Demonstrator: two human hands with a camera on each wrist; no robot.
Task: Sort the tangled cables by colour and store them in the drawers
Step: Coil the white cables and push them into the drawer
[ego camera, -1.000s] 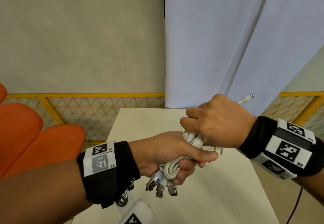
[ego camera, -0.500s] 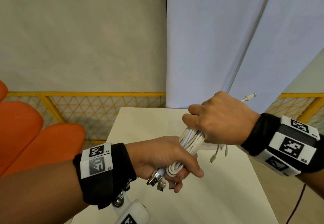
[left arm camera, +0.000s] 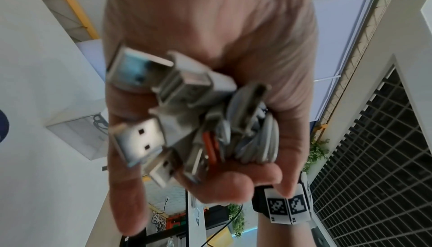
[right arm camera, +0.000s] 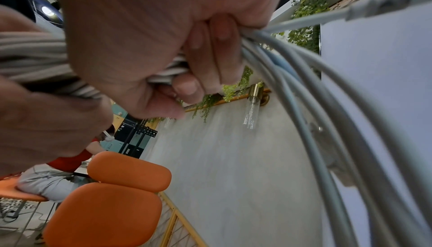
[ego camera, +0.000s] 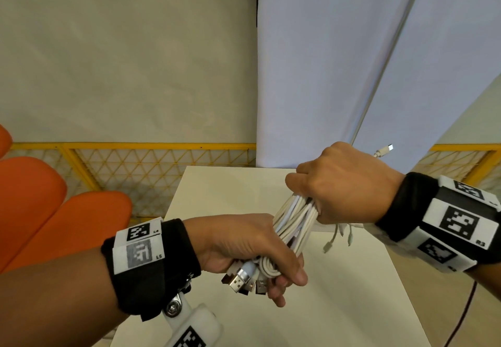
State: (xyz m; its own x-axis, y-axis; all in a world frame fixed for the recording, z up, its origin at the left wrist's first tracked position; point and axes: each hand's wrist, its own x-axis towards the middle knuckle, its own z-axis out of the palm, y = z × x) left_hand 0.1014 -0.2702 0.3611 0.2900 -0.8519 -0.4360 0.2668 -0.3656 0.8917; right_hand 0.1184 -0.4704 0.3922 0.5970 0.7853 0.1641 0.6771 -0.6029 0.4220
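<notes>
**Both hands on one white cable bundle, held above the table**

Left hand (ego camera: pixel 244 249) fisted round the lower end of the bundle of white rubber-sheathed cables (ego camera: pixel 295 223), thumb across the strands; metal USB plugs (ego camera: pixel 244 283) protrude below the fist; right hand (ego camera: pixel 344 186) gripping the upper end, fingers curled fully round it; bundle slants between the two fists, clear of the pale rectangular table top (ego camera: pixel 339 306); small connectors (ego camera: pixel 337 239) dangle below the right hand; one plug tip (ego camera: pixel 386 149) projects behind it; orange padded seats (ego camera: pixel 54 211) at left; yellow mesh railing (ego camera: pixel 151 167) beyond.
</notes>
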